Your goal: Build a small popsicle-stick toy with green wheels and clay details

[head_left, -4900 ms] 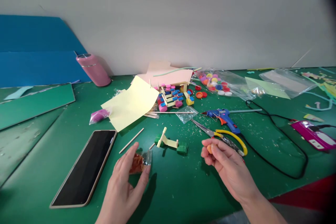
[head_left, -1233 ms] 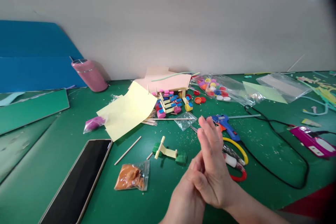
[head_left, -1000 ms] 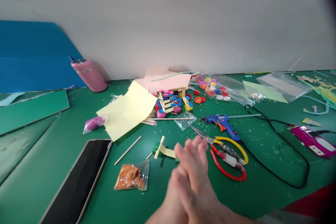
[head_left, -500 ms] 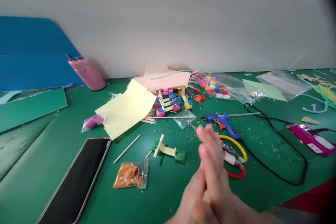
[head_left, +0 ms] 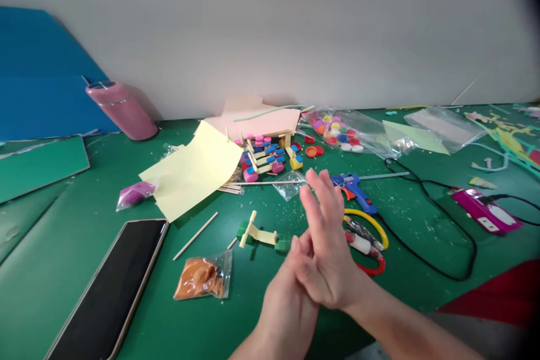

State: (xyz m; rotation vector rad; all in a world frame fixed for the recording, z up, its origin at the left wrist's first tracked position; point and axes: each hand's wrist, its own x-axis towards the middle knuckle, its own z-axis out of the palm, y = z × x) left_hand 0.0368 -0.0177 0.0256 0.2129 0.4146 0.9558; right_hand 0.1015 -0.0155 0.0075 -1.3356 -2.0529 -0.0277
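My left hand (head_left: 287, 304) is palm up, pressed against the heel of my right hand (head_left: 329, 247). The fingers of my right hand are stretched upward, while most of the left fingers are hidden behind it. Whether anything lies between the palms is out of sight. Just left of the hands is a small model (head_left: 262, 235) of pale sticks with green end pieces. An orange clay packet (head_left: 200, 278) lies nearer the front, with a thin stick (head_left: 195, 236) above it.
A black phone (head_left: 109, 292) lies at the left front. Behind are yellow paper (head_left: 194, 171), a pink bottle (head_left: 126, 112), colourful stick models (head_left: 264, 158) and a bag of caps (head_left: 337, 132). On the right are a blue glue gun (head_left: 358, 194), pliers (head_left: 379, 230) and a magenta device (head_left: 485, 211).
My hands have shifted left and rotated against each other; the right fingers have spread apart slightly. The whole view has moved, so table items appear further left.
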